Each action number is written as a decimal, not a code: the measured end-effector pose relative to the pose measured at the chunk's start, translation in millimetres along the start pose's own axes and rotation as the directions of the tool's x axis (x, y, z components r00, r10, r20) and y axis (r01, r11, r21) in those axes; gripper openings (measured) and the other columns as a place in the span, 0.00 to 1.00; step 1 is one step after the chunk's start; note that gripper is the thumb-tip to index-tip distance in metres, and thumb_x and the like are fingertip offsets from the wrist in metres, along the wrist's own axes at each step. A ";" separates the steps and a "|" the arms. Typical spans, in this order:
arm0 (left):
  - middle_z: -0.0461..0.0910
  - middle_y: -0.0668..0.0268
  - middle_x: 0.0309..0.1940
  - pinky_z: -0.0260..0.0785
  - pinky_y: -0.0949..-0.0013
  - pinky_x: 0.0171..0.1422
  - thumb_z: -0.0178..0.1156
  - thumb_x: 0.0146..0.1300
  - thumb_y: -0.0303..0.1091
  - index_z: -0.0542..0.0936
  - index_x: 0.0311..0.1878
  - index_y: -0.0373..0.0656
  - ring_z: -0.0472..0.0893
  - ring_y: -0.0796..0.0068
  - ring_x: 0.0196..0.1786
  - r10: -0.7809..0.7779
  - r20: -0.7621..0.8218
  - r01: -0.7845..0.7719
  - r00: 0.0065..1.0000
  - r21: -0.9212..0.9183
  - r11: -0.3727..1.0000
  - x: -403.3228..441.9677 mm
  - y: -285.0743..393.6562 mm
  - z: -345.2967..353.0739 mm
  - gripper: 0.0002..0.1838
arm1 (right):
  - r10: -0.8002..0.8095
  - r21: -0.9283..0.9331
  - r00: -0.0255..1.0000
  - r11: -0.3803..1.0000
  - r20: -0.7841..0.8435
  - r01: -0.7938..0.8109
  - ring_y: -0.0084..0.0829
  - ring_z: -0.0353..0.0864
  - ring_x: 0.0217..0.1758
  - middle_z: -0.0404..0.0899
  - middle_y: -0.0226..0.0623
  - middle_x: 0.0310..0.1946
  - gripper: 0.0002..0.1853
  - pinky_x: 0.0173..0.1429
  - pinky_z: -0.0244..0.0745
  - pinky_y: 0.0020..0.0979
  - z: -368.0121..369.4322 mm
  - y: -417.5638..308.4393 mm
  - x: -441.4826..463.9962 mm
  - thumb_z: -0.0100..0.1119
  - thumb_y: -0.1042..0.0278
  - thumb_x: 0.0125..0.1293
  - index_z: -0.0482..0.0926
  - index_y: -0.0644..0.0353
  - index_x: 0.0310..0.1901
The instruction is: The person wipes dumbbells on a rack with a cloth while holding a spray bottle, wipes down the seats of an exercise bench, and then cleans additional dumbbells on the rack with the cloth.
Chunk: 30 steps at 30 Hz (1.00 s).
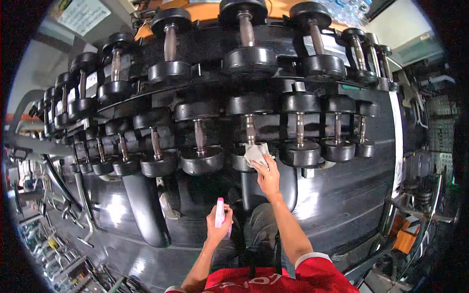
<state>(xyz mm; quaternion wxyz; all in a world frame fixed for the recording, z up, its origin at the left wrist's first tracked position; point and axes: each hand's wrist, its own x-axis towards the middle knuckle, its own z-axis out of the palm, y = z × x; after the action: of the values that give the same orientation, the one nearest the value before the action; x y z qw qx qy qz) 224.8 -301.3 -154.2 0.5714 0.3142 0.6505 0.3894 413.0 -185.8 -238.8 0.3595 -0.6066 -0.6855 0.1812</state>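
My right hand (267,177) presses a pale cloth (256,153) against the near end of a black dumbbell (250,128) on the lower rack row. The cloth covers part of that dumbbell's front head. Lower and to the left, my left hand (219,220) is wrapped round a white and pink spray bottle (220,213), held upright below the rack. Much of the bottle is hidden by my fingers. Another dumbbell (299,128) lies just right of the cloth, and one more (199,136) is to its left.
An upper row of dumbbells (249,62) runs behind the lower one. Padded black benches (145,210) stand under the rack's front. Plastic water bottles (344,10) are at the top right. Exercise machines (63,195) fill the left side, and a wooden box (404,239) is at the right.
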 end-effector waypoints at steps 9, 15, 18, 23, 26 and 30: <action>0.78 0.68 0.28 0.71 0.76 0.26 0.59 0.60 0.23 0.74 0.42 0.37 0.78 0.82 0.22 0.005 0.103 -0.019 0.995 0.142 0.990 12.2 -4.2 -11.0 0.08 | 0.666 0.418 0.714 0.724 -0.218 -0.548 0.49 0.72 0.57 0.74 0.47 0.50 0.23 0.61 0.67 0.40 22.3 53.7 1.3 0.55 0.83 0.56 0.77 0.51 0.53; 0.78 0.68 0.27 0.71 0.76 0.26 0.59 0.60 0.22 0.74 0.42 0.36 0.78 0.82 0.23 0.096 0.148 -0.121 0.984 0.169 0.978 17.4 -10.0 10.3 0.08 | 0.338 0.036 0.921 0.941 -0.194 -0.337 0.46 0.72 0.57 0.74 0.45 0.53 0.24 0.62 0.68 0.38 9.8 12.2 -23.5 0.57 0.84 0.53 0.79 0.46 0.50; 0.78 0.69 0.27 0.71 0.76 0.26 0.60 0.60 0.23 0.75 0.43 0.36 0.78 0.83 0.22 0.051 0.191 -0.068 0.980 0.081 0.994 23.5 -20.5 24.0 0.08 | 0.197 0.076 0.979 0.978 -0.042 -0.194 0.47 0.73 0.56 0.73 0.46 0.53 0.23 0.60 0.69 0.37 -5.0 29.3 -37.3 0.56 0.83 0.54 0.79 0.48 0.51; 0.78 0.69 0.27 0.70 0.77 0.25 0.60 0.60 0.24 0.75 0.42 0.37 0.77 0.83 0.21 0.080 0.302 -0.147 0.950 0.206 0.968 24.9 -8.8 42.5 0.08 | 0.539 0.291 0.822 0.829 -0.185 -0.478 0.49 0.76 0.52 0.75 0.47 0.50 0.19 0.56 0.70 0.38 -0.1 44.1 -32.4 0.54 0.79 0.60 0.76 0.54 0.53; 0.77 0.70 0.26 0.70 0.76 0.24 0.59 0.60 0.24 0.75 0.42 0.38 0.77 0.83 0.21 0.154 0.343 -0.227 0.926 0.182 0.957 9.9 -6.2 45.6 0.08 | 0.395 0.227 0.914 0.902 -0.096 -0.366 0.49 0.76 0.51 0.76 0.47 0.46 0.17 0.53 0.72 0.37 -16.5 29.6 -39.5 0.55 0.76 0.60 0.76 0.55 0.52; 0.75 0.69 0.27 0.68 0.77 0.23 0.59 0.61 0.24 0.75 0.42 0.38 0.75 0.84 0.20 0.028 0.365 -0.090 0.931 0.154 0.984 -15.1 -18.0 40.4 0.07 | 0.333 0.520 0.928 0.770 0.167 -0.370 0.40 0.78 0.52 0.78 0.43 0.46 0.16 0.57 0.71 0.32 -55.9 -4.6 -53.6 0.55 0.76 0.60 0.78 0.59 0.51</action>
<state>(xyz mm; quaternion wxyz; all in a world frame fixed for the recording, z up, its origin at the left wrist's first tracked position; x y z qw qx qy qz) 267.7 -317.2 -164.0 0.6407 0.4468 0.5553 0.2857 449.9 -248.8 -212.6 0.4533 -0.5908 -0.4917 0.4513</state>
